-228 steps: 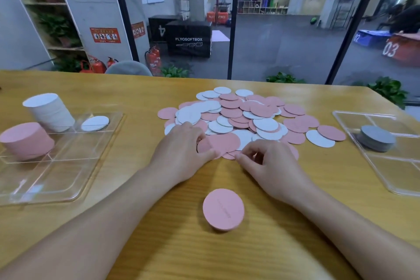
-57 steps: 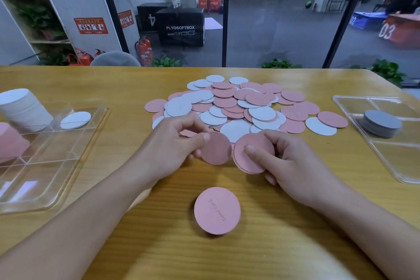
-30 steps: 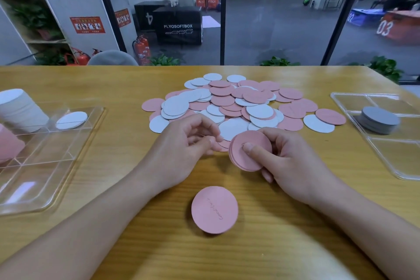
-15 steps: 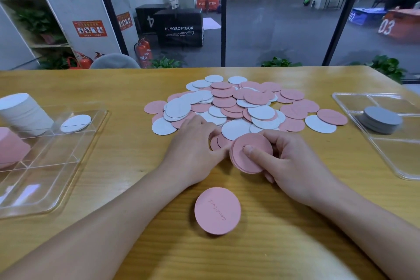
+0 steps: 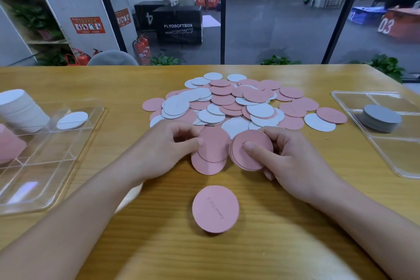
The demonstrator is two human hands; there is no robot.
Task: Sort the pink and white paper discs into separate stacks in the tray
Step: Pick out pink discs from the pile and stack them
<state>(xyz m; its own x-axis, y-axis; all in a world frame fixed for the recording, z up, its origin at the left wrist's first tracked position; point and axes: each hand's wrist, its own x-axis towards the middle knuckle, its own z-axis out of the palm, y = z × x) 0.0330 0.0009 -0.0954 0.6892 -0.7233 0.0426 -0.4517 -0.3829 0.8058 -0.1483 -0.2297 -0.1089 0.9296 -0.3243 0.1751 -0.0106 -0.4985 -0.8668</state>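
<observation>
Your right hand (image 5: 293, 157) is gripping a small pink stack (image 5: 250, 151); just beside it, your left hand (image 5: 163, 150) is pinching what look like two pink discs (image 5: 211, 154).

Both bare forearms reach forward over the bench and converge toward the middle. The left hand (image 5: 166, 148) is knuckles-up, fingers curled, thumb pinching pink discs (image 5: 212, 148). The right hand (image 5: 288, 157) cups a pink stack (image 5: 247, 157), thumb pressed across its face.
</observation>
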